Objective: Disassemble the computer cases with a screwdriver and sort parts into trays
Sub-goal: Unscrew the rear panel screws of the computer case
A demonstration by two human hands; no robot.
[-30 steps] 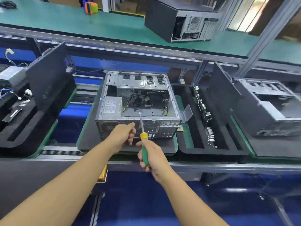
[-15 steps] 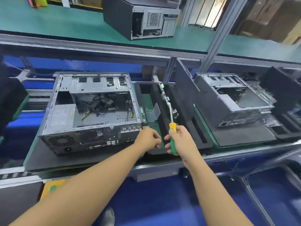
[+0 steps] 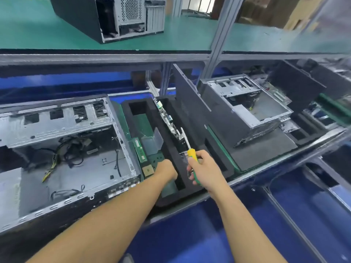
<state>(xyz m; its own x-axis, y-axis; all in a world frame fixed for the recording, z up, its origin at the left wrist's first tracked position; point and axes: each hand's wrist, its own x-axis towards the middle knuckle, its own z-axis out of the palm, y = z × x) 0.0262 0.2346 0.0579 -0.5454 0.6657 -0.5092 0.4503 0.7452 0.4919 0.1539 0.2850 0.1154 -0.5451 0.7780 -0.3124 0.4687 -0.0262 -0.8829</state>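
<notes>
Reaching: left hand point(image 3: 165, 170) fisted over the foam tray point(image 3: 191, 192), contents unseen, nearer its front slot.
Holding: right hand point(image 3: 204, 170) clamped on screwdriver point(image 3: 190, 154), shaft pointing away.

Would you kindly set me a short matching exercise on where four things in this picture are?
Things:
1. screwdriver
2. closed computer case
3. left hand
4. small clear plastic box

Places:
A. on the upper green shelf
B. in the right hand
C. lid open, in the black foam tray
D. closed, low over the tray's near end

Pairs: 1-B, 2-A, 3-D, 4-C
</notes>
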